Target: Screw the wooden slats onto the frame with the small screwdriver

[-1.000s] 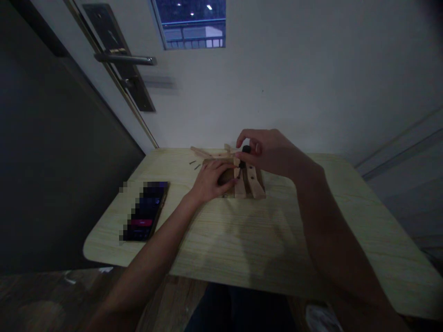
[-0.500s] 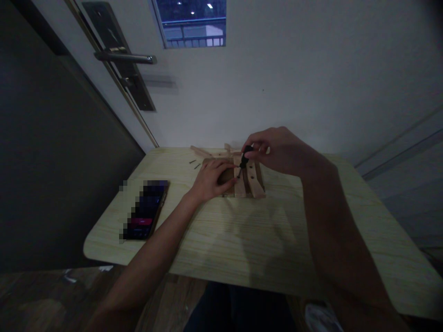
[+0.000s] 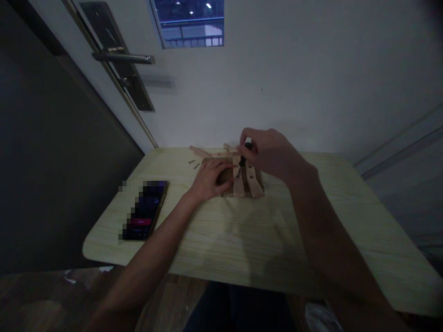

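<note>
My right hand [image 3: 265,150] has its fingers round the black handle of a small screwdriver [image 3: 242,160]. The screwdriver is tilted, its tip down at a hole in a pale wooden strip [image 3: 238,188]. This strip and a second, angled strip [image 3: 255,186] with dark holes lie on a brown wooden board [image 3: 227,174]. Flat on the board's left part rests my left hand [image 3: 210,179], thumb and fingers spread, fingertips by the first strip. Loose wooden pieces [image 3: 200,151] lie behind the board. Two screws [image 3: 196,166] sit to the left of it.
A phone [image 3: 147,210], partly pixelated, lies on the left of the pale wooden table [image 3: 214,240]. Behind the table rises a white door [image 3: 294,83] with a metal handle [image 3: 124,58] and a small window [image 3: 192,25].
My right hand and forearm have turned and shifted a little left round the screwdriver handle. The tip stays at about the same spot. My left hand has hardly moved.
</note>
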`<state>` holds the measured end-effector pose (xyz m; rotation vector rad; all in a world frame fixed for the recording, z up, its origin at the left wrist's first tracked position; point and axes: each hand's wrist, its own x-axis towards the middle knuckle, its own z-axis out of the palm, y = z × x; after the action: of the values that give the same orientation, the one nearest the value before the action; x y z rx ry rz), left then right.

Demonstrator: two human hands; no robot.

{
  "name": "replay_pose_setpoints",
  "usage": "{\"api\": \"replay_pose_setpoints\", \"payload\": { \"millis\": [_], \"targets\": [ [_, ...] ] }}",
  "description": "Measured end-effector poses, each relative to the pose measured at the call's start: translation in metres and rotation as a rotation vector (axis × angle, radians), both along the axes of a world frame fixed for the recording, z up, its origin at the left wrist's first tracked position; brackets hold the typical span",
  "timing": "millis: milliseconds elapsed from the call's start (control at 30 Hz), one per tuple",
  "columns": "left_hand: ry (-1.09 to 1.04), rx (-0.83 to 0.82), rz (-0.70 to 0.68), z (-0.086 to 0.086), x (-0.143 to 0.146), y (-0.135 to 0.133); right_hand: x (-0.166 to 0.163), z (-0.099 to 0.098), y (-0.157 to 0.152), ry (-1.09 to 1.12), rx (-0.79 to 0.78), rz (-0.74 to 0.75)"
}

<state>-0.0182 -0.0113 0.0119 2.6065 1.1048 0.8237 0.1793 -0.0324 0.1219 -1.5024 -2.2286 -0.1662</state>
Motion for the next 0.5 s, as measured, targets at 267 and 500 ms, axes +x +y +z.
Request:
{"api": "replay_pose_setpoints", "payload": {
  "millis": [267,500],
  "targets": [
    [-0.006,0.004,0.012,-0.002,0.0,0.001,0.012,0.011,0.005,0.279,-0.37,0.239],
    [-0.01,0.011,0.001,-0.002,-0.001,0.0,0.015,0.01,0.007,0.114,-0.178,0.099]
  ]
}}
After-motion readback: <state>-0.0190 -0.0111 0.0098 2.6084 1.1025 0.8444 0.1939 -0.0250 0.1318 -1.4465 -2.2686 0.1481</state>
